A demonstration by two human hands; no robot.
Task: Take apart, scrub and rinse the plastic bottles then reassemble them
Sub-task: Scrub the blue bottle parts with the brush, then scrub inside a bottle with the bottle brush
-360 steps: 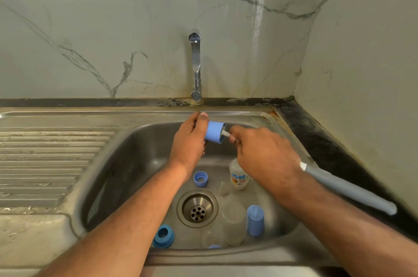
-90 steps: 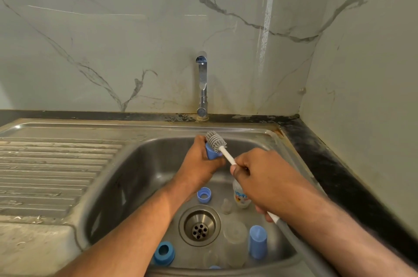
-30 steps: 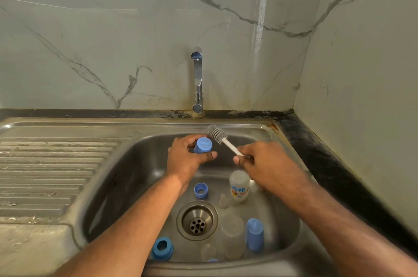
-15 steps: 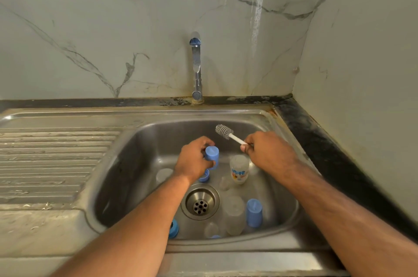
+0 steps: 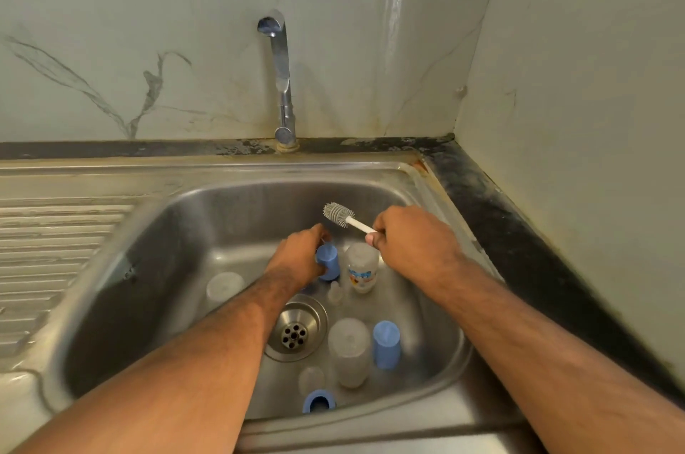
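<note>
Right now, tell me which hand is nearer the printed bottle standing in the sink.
Right. The right hand hovers just above the printed bottle; the left hand sits beyond the blue cap.

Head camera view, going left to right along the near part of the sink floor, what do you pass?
Drain → clear bottle lying on its side → upright blue cap, all on the sink floor.

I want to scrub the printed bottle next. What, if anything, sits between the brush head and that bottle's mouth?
Nothing visible does. The brush, held by the right hand, hangs above and behind the printed bottle, with open space between them. The blue cap in the left hand stands beside the bottle, not over it.
</note>
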